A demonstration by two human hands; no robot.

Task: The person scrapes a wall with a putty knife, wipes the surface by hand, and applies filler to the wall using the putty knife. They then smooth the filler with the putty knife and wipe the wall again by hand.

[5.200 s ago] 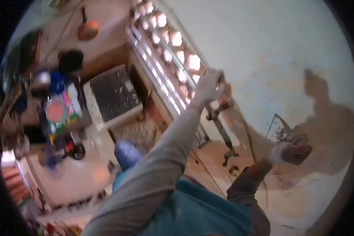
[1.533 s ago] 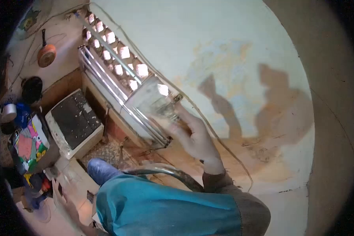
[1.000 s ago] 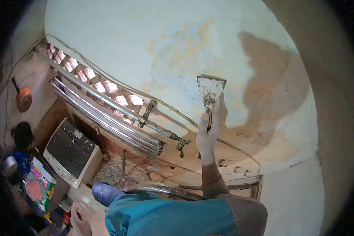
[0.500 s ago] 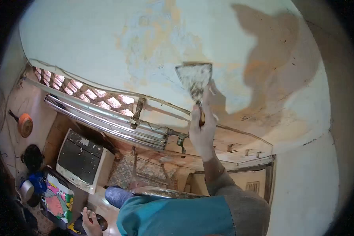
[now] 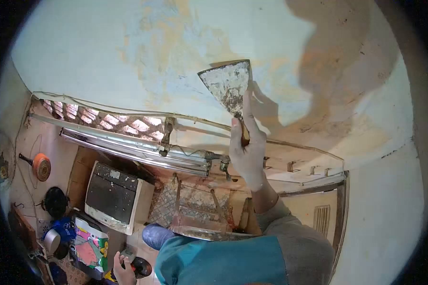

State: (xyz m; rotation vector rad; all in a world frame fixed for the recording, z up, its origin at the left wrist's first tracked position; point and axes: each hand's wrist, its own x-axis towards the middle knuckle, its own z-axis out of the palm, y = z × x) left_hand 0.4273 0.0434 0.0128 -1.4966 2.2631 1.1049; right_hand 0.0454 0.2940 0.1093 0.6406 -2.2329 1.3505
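Observation:
My right hand (image 5: 248, 152) is wrapped round the handle of a wide scraper (image 5: 229, 86), its index finger stretched along the blade. White residue covers the triangular blade, whose broad edge lies at the patchy ceiling surface (image 5: 176, 52). Orange and bluish-grey patches mark this surface around the tool. Low in the view, my left hand (image 5: 124, 270) has its fingers curled, beside a round dark object with some red (image 5: 141, 267). Whether that hand holds anything is not clear.
A metal pipe with a tap (image 5: 224, 165) and tube lamps (image 5: 133, 151) run below a lattice opening (image 5: 104, 118). An old white-and-dark appliance (image 5: 111, 194), an orange pan (image 5: 42, 167) and a colourful bag (image 5: 89, 247) are at the lower left. A door frame (image 5: 341, 209) stands right.
The scraper and my right hand have shifted slightly, the blade moving up and left in view. The room's contents have moved rightward in view, and my left hand appears farther right.

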